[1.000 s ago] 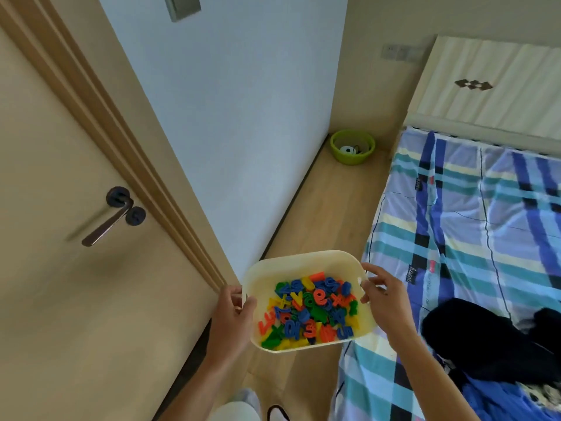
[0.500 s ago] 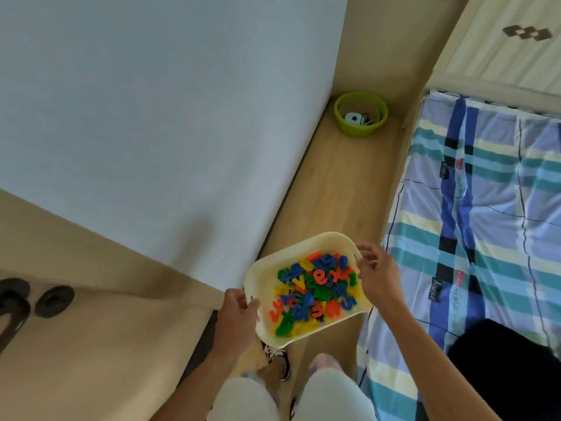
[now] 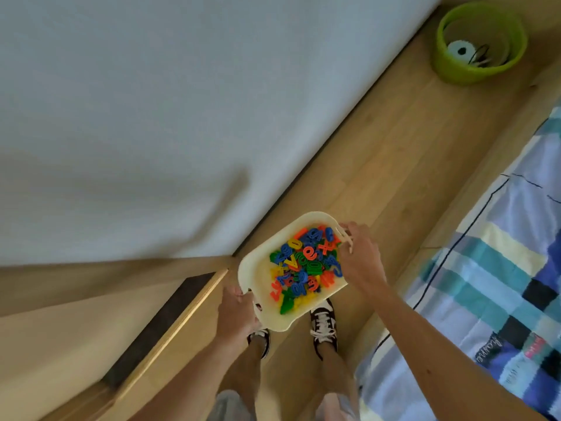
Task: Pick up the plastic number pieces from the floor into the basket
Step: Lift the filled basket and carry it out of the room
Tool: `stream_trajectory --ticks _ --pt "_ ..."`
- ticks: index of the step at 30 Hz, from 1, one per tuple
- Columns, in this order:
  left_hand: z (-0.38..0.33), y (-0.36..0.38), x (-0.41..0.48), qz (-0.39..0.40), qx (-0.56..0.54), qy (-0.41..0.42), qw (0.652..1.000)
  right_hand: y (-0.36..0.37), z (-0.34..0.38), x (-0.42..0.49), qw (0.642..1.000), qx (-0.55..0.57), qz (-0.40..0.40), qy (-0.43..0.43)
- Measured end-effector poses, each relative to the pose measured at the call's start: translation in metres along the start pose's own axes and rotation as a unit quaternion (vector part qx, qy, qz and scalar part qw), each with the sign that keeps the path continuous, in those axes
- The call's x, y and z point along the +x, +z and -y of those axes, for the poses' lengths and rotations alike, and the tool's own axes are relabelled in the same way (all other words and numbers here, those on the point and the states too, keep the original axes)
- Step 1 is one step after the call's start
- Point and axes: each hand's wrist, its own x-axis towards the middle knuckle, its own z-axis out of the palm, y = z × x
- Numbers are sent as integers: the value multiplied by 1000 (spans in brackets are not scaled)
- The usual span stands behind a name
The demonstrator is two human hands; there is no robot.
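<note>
Over the floor, both hands still grip the basket.

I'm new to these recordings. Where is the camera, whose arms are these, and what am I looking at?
There is no machine here. The camera sits on a person's head and looks down, so the two bare arms are that person's own. The left hand and right hand grip opposite edges of a cream basket, held above the wooden floor. Inside is a heap of coloured plastic pieces, letters as well as numbers. Below the basket are the person's shoes. A green tub stands farther along the floor, and a checked bed cover lies to the right.
</note>
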Motion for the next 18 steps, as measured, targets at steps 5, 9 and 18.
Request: stream_trajectory --ticks 5,9,18 --pt "45 52 102 -25 -53 -80 995 68 -52 88 994 -56 84 -35" --pt "81 89 190 -43 -77 -110 990 139 -97 160 988 -90 113 -60" --pt "156 129 364 -40 -129 -104 985 285 -160 281 982 -82 141 -96"
